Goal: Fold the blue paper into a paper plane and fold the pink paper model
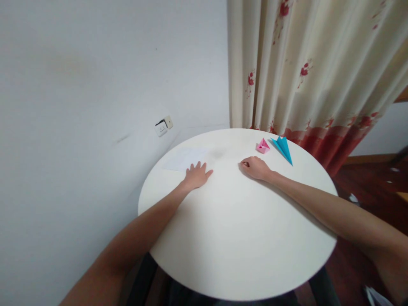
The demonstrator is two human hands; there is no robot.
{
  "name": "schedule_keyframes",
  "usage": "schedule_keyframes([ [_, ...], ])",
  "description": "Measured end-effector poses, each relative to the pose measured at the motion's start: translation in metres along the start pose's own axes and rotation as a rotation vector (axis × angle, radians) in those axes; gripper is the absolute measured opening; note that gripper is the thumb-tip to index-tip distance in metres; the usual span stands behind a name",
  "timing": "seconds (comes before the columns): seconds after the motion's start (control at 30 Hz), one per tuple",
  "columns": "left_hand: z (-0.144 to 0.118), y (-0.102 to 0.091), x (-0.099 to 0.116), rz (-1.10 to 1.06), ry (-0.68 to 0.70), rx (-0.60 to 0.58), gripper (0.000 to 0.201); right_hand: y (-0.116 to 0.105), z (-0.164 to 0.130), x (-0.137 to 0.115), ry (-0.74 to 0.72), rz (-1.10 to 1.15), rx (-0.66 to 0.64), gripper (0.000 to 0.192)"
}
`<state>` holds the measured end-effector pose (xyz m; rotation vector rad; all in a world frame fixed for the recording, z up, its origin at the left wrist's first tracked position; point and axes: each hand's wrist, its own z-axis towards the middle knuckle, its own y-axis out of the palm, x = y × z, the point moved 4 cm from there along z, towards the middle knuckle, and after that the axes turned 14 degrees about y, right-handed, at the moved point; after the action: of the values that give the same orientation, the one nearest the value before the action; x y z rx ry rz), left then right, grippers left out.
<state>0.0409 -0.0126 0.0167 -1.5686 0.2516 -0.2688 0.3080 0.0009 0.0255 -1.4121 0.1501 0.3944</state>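
My left hand [196,175] lies flat with its fingers spread. Its fingertips rest on the near right edge of a white sheet of paper [181,158], which is hard to tell from the tabletop. Curled into a loose fist, my right hand [255,167] rests on its side on the table, and I see nothing held in it. Just beyond that hand sits a small folded pink paper piece [263,146]. A blue paper plane [283,149] lies to the right of the pink piece, its pointed nose toward me.
The round white table [239,238] stands near a white wall with a power socket [161,128] on it. A cream curtain [296,63] with red flowers hangs behind the table. White scraps [353,198] lie on the dark red floor at right.
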Motion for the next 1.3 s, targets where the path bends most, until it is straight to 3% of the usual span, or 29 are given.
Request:
schedule_keyframes([
  [0.13,-0.014,0.005,0.043,-0.026,0.240,0.075,0.063,0.002,0.003,0.002,0.010,0.083,0.055,0.032],
  [0.23,-0.026,-0.001,0.074,-0.062,0.418,0.171,0.053,-0.001,0.006,0.004,0.004,0.152,0.168,0.033],
  [0.33,-0.030,-0.011,0.089,-0.136,0.542,0.253,0.042,-0.001,0.009,0.005,-0.036,0.188,0.245,0.035],
  [0.43,-0.022,-0.017,0.082,-0.167,0.530,0.312,0.035,0.006,0.011,0.004,-0.116,0.171,0.216,0.034],
  [0.53,-0.010,-0.015,0.061,-0.136,0.415,0.337,0.038,0.016,0.007,-0.001,-0.235,0.091,0.135,0.044],
  [0.63,-0.001,-0.003,0.042,-0.120,0.283,0.233,0.060,0.021,-0.002,-0.009,-0.310,-0.011,0.044,0.051],
  [0.73,0.002,0.008,0.034,-0.133,0.198,0.087,0.080,0.014,-0.007,-0.015,-0.284,-0.068,-0.001,0.048],
  [0.8,0.002,0.009,0.034,-0.152,0.206,0.023,0.085,0.006,-0.007,-0.016,-0.225,-0.070,-0.002,0.044],
  [0.93,-0.001,0.005,0.036,-0.203,0.361,-0.066,0.086,-0.005,-0.001,-0.011,-0.111,0.021,0.058,0.041],
  [1.03,-0.003,0.001,0.036,-0.223,0.445,-0.074,0.086,-0.002,0.001,-0.008,-0.198,0.069,0.091,0.042],
  [1.13,-0.005,0.001,0.036,-0.211,0.441,-0.073,0.087,0.011,-0.002,-0.009,-0.317,0.020,-0.004,0.059],
  [1.3,-0.004,0.002,0.036,-0.172,0.404,-0.095,0.092,0.021,-0.007,-0.011,-0.314,-0.067,-0.159,0.074],
])
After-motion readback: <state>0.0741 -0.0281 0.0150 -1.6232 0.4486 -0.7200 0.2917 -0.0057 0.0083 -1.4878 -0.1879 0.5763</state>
